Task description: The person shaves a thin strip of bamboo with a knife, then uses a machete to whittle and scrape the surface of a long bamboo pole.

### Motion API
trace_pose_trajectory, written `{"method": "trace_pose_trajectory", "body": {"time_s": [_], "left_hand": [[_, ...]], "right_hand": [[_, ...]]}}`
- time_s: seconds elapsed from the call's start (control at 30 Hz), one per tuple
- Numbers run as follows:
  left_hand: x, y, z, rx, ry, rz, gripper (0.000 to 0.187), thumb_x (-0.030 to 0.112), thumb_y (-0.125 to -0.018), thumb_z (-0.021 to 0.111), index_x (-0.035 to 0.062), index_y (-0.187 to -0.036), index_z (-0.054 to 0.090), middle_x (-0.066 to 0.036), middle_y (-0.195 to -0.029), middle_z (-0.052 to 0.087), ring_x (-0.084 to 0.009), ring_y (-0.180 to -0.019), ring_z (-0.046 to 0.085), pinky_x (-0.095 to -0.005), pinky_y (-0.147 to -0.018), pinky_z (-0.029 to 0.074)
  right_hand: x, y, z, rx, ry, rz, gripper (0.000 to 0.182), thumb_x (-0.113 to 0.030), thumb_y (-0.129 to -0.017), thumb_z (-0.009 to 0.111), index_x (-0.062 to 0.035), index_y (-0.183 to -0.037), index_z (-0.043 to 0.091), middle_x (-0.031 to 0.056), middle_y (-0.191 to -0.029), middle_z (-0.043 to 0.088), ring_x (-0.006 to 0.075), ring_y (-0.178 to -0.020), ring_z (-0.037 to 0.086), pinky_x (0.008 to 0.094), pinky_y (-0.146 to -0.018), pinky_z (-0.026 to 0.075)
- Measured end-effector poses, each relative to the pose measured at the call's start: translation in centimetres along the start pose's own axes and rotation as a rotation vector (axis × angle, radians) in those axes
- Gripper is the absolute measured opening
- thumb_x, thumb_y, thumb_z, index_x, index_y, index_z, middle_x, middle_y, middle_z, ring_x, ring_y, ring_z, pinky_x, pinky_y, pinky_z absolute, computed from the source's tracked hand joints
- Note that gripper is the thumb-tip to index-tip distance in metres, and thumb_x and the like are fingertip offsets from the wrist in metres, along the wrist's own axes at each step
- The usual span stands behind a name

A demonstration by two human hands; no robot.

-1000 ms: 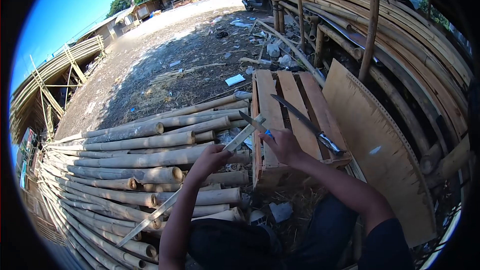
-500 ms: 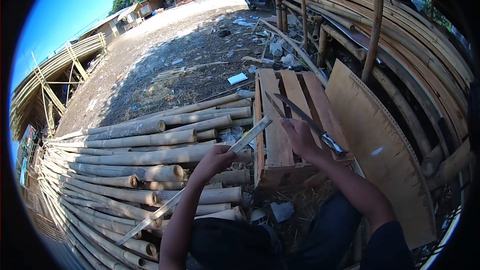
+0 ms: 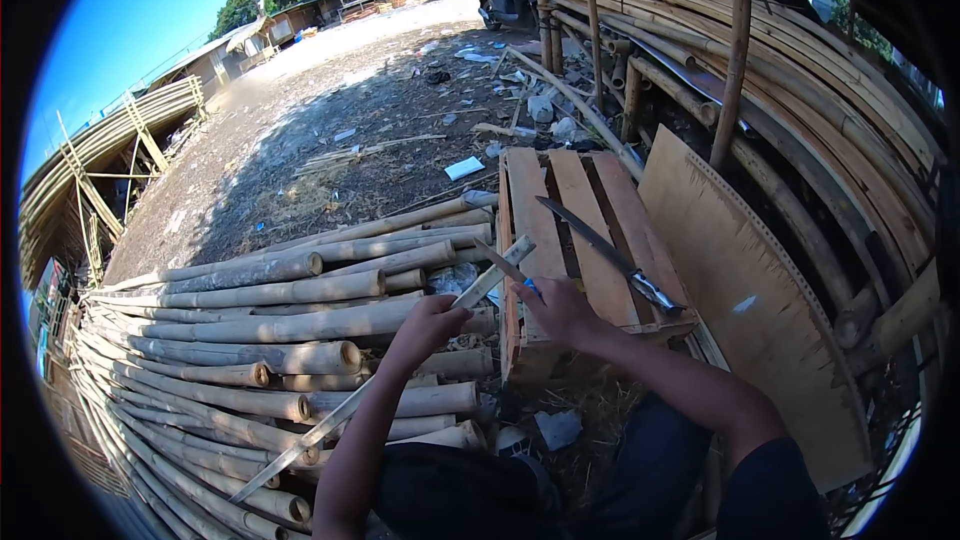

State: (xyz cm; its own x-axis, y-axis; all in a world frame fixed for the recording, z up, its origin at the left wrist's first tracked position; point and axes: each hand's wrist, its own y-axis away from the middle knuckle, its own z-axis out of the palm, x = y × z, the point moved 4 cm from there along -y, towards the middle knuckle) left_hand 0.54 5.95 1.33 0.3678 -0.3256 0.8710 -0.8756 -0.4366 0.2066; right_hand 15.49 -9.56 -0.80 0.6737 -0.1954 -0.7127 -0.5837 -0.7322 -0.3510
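Observation:
My left hand (image 3: 432, 328) is closed around a long, flat bamboo strip (image 3: 318, 432), which slants from the lower left up past my fist. In my right hand (image 3: 566, 312) is a small knife (image 3: 499, 261) with a bit of blue showing at its handle. Its blade points up and left and overlaps the strip near the upper end. A larger knife (image 3: 592, 236) with a dark blade lies on the slatted wooden crate (image 3: 522, 190), just beyond my right hand.
Stacked bamboo poles (image 3: 270, 318) spread across the left, their cut ends facing me. A curved plywood sheet (image 3: 745, 270) leans right of the crate. Long bamboo slats (image 3: 800, 50) rest on a rack behind it. Farther off stands a scooter (image 3: 507, 2) beside the littered ground.
My right hand has moved left and down, off the crate's top, bringing the small knife across the bamboo strip. My left hand keeps its hold. The view has shifted slightly.

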Motion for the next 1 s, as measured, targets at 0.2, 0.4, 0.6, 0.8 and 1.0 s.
{"method": "trace_pose_trajectory", "body": {"time_s": [0.2, 0.4, 0.6, 0.8, 1.0], "left_hand": [[-0.8, 1.0, 0.1, -0.044, 0.032, -0.024, 0.029, 0.028, -0.088, 0.058, 0.0004, -0.082, 0.062, 0.003, -0.062, 0.049, -0.0066, -0.054, 0.045, -0.0258, -0.051, 0.036], [0.1, 1.4, 0.3, -0.035, 0.051, -0.013, 0.029, 0.027, -0.089, 0.056, -0.0001, -0.080, 0.062, 0.002, -0.062, 0.051, -0.0063, -0.055, 0.045, -0.0258, -0.051, 0.036], [0.2, 1.0, 0.5, 0.016, -0.065, 0.074, 0.032, 0.029, -0.088, 0.058, -0.0020, -0.081, 0.061, -0.003, -0.061, 0.053, -0.0114, -0.056, 0.050, -0.0303, -0.055, 0.040], [0.1, 1.2, 0.5, 0.228, -0.487, 0.132, 0.031, 0.031, -0.086, 0.055, 0.0011, -0.084, 0.061, -0.017, -0.072, 0.063, -0.0352, -0.070, 0.062, -0.0461, -0.066, 0.046], [-0.5, 1.0, 1.3, 0.254, -0.540, 0.145, 0.029, 0.031, -0.086, 0.054, 0.0027, -0.084, 0.060, -0.018, -0.074, 0.064, -0.0391, -0.076, 0.062, -0.0509, -0.070, 0.046]], "right_hand": [[-0.6, 0.9, 0.2, -0.048, 0.170, -0.277, 0.053, -0.045, -0.095, 0.049, -0.0001, -0.068, 0.060, 0.0219, -0.058, 0.057, 0.0405, -0.059, 0.061, 0.0480, -0.054, 0.046], [4.5, -0.3, -0.7, -0.036, 0.030, 0.143, 0.061, -0.047, -0.098, 0.043, 0.0057, -0.072, 0.061, 0.0244, -0.061, 0.057, 0.0391, -0.061, 0.061, 0.0440, -0.057, 0.045], [4.7, -0.8, 0.4, -0.033, -0.375, 0.381, 0.063, -0.050, -0.097, 0.044, 0.0032, -0.064, 0.052, 0.0127, -0.052, 0.048, 0.0191, -0.053, 0.052, 0.0383, -0.056, 0.041], [2.3, -0.6, 0.0, 0.025, -0.406, 0.219, 0.058, -0.049, -0.098, 0.043, -0.0048, -0.060, 0.046, 0.0006, -0.052, 0.040, 0.0126, -0.048, 0.042, 0.0336, -0.048, 0.034], [-0.5, 0.7, 2.0, -0.197, -0.149, 0.025, 0.060, -0.048, -0.097, 0.047, 0.0020, -0.065, 0.056, 0.0161, -0.052, 0.052, 0.0269, -0.052, 0.059, 0.0427, -0.055, 0.045]]}}
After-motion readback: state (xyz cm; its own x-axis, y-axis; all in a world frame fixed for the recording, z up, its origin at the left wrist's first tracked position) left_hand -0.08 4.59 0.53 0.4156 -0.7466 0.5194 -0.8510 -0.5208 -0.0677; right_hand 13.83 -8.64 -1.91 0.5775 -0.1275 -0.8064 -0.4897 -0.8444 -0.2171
